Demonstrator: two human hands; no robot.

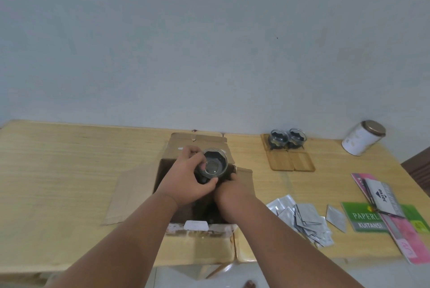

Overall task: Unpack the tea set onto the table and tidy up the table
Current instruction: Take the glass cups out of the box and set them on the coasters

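An open cardboard box (137, 192) stands in the middle of the wooden table (58, 159). My left hand (186, 178) grips a glass cup (215, 163) with a dark holder, held just above the box opening. My right hand (229, 188) reaches down into the box beside it; its fingers are hidden inside, so what it touches cannot be seen. Two more glass cups (287, 138) in dark holders sit on the far end of wooden coasters (290, 160) at the back right.
A white tin with a gold lid (363, 137) stands at the far right. Several silver sachets (302, 218) lie scattered near the front right. Green and pink receipt books with a pen (384, 208) lie by the right edge. A wall runs behind the table.
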